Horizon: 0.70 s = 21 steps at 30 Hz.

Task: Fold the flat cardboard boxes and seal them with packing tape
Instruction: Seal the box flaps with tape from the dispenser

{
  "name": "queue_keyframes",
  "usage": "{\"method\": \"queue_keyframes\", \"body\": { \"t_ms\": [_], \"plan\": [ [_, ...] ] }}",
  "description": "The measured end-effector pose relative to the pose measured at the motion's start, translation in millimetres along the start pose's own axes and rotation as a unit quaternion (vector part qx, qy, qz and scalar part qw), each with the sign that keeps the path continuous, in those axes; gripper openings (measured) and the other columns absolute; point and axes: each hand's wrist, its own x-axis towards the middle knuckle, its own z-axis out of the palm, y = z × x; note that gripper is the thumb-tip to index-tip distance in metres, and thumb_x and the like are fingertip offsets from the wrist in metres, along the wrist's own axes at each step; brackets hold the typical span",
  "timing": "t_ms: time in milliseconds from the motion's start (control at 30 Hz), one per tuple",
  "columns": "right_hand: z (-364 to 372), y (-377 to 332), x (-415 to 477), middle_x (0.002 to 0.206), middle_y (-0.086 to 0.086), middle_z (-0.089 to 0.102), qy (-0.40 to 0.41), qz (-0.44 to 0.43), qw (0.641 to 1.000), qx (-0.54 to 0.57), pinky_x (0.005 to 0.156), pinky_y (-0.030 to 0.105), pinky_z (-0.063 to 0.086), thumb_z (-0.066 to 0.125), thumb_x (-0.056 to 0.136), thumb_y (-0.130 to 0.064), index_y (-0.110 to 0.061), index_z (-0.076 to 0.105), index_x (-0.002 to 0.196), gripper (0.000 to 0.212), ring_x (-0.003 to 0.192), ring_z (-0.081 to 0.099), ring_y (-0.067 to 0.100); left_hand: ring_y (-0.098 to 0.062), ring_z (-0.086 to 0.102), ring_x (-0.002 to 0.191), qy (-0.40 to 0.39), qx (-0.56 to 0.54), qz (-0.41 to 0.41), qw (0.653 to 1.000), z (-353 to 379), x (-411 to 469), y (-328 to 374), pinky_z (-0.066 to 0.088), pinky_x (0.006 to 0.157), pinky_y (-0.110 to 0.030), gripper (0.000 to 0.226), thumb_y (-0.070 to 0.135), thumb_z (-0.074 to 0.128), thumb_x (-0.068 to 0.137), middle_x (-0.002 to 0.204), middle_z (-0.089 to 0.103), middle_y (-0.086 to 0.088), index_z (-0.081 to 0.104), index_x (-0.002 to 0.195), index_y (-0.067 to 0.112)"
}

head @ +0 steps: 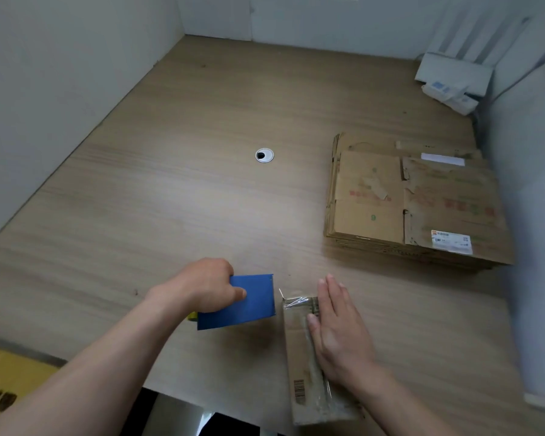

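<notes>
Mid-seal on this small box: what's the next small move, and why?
Probably slide the right hand forward to smooth the crinkled tape end onto the small box: it sticks up loose, while the left hand holds the blue dispenser clear of it.

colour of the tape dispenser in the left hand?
Blue tape dispenser, gripped by the left hand; head view.

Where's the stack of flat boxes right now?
Head view: the stack of flat boxes lies far right on the desk, beyond the right hand.
</notes>
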Motion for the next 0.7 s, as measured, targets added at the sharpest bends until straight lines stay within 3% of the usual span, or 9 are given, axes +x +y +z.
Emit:
{"method": "queue_keyframes", "body": {
  "t_ms": [100,200,333,467,600,700],
  "plan": [
    [1.3,1.7,0.5,0.158,0.018,0.035,0.003,-0.005,1.000,0.000,0.119,0.036,0.014,0.034,0.099,-0.041,-0.002,0.038,0.150,0.065,0.143,0.036,0.034,-0.017,0.060,0.080,0.012,0.027,-0.011,0.999,2.3,0.9,12.7,0.051,0.069,-0.032,0.031,0.051,0.058,0.086,0.086,0.063,0.002,0.063,0.091,0.021],
    [6.3,3.8,0.7,0.167,0.009,0.013,-0.011,-0.008,1.000,0.006,0.122,0.037,0.011,0.019,0.100,-0.050,-0.010,0.019,0.158,0.071,0.153,0.015,0.029,-0.021,0.059,0.082,0.018,0.043,-0.018,0.999,3.1,-2.2,24.4,0.047,0.065,-0.031,0.027,0.048,0.056,0.087,0.086,0.060,0.000,0.057,0.085,0.021],
    [4.7,3.2,1.0,0.168,0.004,-0.001,-0.019,-0.006,1.000,0.016,0.123,0.036,0.003,0.010,0.097,-0.053,-0.014,0.006,0.160,0.075,0.155,0.003,0.026,-0.025,0.055,0.081,0.030,0.073,-0.028,0.996,19.4,-9.8,44.4,0.047,0.069,-0.032,0.023,0.039,0.053,0.088,0.092,0.061,-0.005,0.045,0.076,0.021],
    [3.3,1.9,0.6,0.168,0.005,-0.002,-0.020,-0.002,0.999,0.026,0.125,0.034,0.001,0.010,0.097,-0.052,-0.013,0.006,0.160,0.074,0.155,0.003,0.027,-0.028,0.057,0.087,0.037,0.058,-0.051,0.996,47.8,-14.1,56.3,0.055,0.080,-0.038,0.014,0.037,0.050,0.091,0.091,0.055,-0.002,0.050,0.091,0.023],
    [1.1,1.7,0.7,0.167,0.003,-0.009,-0.019,-0.019,0.999,0.029,0.123,0.031,-0.007,0.009,0.098,-0.050,-0.013,0.000,0.160,0.073,0.155,-0.006,0.021,-0.026,0.057,0.091,0.114,0.059,-0.085,0.988,62.4,-21.3,47.5,0.047,0.080,-0.033,0.028,0.044,0.048,0.095,0.102,0.061,-0.001,0.057,0.110,0.022],
    [0.5,0.2,0.3,0.167,0.011,0.008,0.002,-0.026,0.999,0.034,0.122,0.029,-0.006,0.017,0.099,-0.047,-0.006,0.015,0.158,0.072,0.154,0.007,0.024,-0.028,0.061,0.102,0.194,0.043,-0.099,0.975,70.6,-21.0,24.1,0.046,0.079,-0.035,0.033,0.050,0.046,0.097,0.109,0.064,-0.004,0.054,0.110,0.022]
  ]
}}
